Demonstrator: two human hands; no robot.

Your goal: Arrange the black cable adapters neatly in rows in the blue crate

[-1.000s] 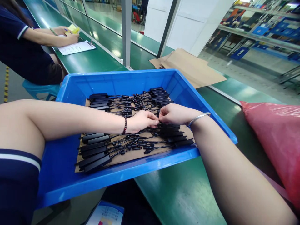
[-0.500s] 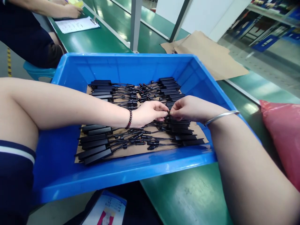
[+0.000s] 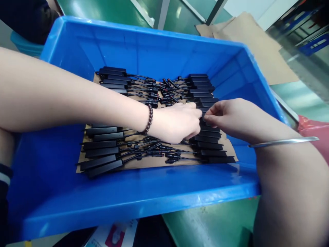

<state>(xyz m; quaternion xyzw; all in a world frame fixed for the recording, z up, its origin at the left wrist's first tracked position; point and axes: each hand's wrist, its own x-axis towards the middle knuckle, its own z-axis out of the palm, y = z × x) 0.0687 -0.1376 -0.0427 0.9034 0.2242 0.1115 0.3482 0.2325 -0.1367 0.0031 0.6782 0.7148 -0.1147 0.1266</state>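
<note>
Small black rectangular boxes with cable leads (image 3: 108,168) lie in two columns in a blue plastic bin (image 3: 144,199), on a brown cardboard sheet (image 3: 138,164). Their cables and round connectors (image 3: 169,87) meet in the middle. My left hand (image 3: 177,120) is palm down over the cables, fingers curled at the right column's inner ends; their tips are hidden. Close to its right, my right hand (image 3: 223,113) has thumb and index finger pinched at a right-column box (image 3: 209,127). What lies between these fingertips is too small and dark to make out.
The bin rests partly on a green table (image 3: 210,219). Brown cardboard sheets (image 3: 246,44) lie beyond its far right corner, a red plastic bag (image 3: 312,132) at the right. Grey metal posts (image 3: 162,15) stand behind. Another person's dark-clothed leg (image 3: 28,20) shows at upper left.
My hands, pinched together over the middle before, have come slightly apart. The left has turned palm down over the cables, the right sits at the right column. The view has tipped down closer to the bin.
</note>
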